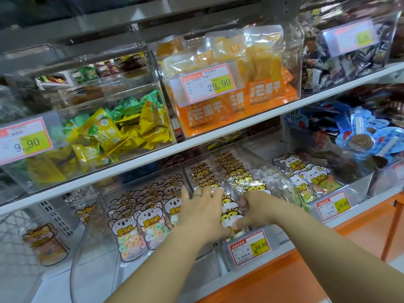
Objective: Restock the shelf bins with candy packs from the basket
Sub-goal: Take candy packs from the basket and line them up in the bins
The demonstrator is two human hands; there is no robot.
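Note:
Both my hands reach into the middle clear bin (247, 262) on the lower shelf. Between them stands a row of yellow hamster candy packs (229, 212). My left hand (202, 206) presses against the left side of the row with fingers spread over the pack tops. My right hand (254, 209) curls round the front packs from the right, thumb low at the front. More hamster packs (231, 171) fill the bin behind. The basket is out of view.
A bin of koala ring-candy packs (142, 221) stands to the left, a bin of white-animal packs (306, 176) to the right. Price tags (249, 248) hang on the bin fronts. The upper shelf holds yellow-green sweets (113, 132) and orange mango packs (238, 84).

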